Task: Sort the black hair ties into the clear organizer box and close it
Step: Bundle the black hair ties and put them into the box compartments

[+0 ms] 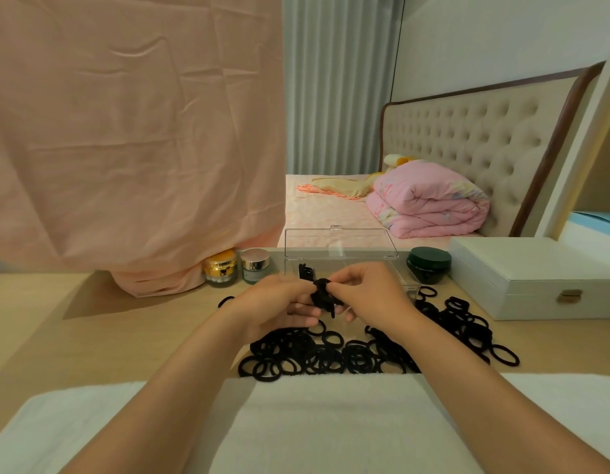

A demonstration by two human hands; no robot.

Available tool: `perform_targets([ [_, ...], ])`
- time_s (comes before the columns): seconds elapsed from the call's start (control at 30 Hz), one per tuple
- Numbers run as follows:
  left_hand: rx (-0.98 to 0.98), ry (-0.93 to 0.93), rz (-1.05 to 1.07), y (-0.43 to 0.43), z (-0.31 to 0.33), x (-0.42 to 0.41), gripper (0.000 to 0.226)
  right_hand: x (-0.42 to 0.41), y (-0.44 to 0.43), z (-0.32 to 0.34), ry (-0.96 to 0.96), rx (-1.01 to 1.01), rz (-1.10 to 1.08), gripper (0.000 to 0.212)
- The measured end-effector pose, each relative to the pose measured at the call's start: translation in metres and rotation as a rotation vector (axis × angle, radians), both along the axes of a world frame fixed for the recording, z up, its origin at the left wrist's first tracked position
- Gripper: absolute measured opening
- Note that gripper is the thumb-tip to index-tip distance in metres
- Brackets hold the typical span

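Note:
A small bunch of black hair ties (322,295) is held between both hands just above the desk. My left hand (279,307) grips the bunch from the left, and my right hand (372,295) pinches its top from the right. Behind the hands stands the clear organizer box (341,254) with its lid raised upright; a few black ties (305,270) show in its left part. A large loose pile of black hair ties (365,350) spreads over the desk below and to the right of my hands.
A gold-lidded jar (221,267) and a silver-lidded jar (255,266) stand left of the box, a dark green round case (428,263) right of it. A white jewellery box (536,278) sits at far right. A white towel (314,422) covers the near edge.

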State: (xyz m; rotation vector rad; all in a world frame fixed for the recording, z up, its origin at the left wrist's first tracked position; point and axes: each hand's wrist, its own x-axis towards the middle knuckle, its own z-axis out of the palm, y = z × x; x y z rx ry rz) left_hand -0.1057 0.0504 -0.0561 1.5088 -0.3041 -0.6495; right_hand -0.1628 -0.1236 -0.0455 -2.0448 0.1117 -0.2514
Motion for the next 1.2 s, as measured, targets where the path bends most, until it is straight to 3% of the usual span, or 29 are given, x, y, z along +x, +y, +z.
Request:
perform_targets([
  [0.17,0.086,-0.060,-0.007,0.000,0.002,-0.003,0.033,0.000,0.005,-0.006,-0.066,-0.119,-0.002,0.007],
  [0.33,0.113,-0.052,0.097,0.003,-0.003,0.002,0.018,-0.005,-0.004,0.004,0.063,0.195,0.145,0.024],
  [0.5,0.188,-0.107,0.178,0.006,-0.005,0.008,0.015,-0.007,-0.018,0.013,0.095,0.172,0.158,0.032],
  [0.63,0.184,-0.119,0.176,0.004,-0.005,0.007,0.020,-0.007,-0.016,0.021,0.039,0.353,0.233,0.029],
  [0.9,-0.043,0.012,-0.056,0.004,0.004,-0.001,0.035,-0.003,-0.002,0.007,-0.095,0.091,0.083,0.022],
  [0.97,-0.024,-0.008,-0.082,0.004,0.005,-0.001,0.040,-0.001,-0.002,0.005,-0.103,0.063,0.065,0.020],
  [1.1,0.041,-0.096,-0.010,0.001,0.004,-0.002,0.028,0.000,-0.001,0.005,-0.113,-0.074,0.016,0.022],
  [1.2,0.027,-0.100,-0.036,0.004,0.007,-0.002,0.027,-0.004,-0.006,0.009,-0.021,-0.176,0.130,0.033],
])
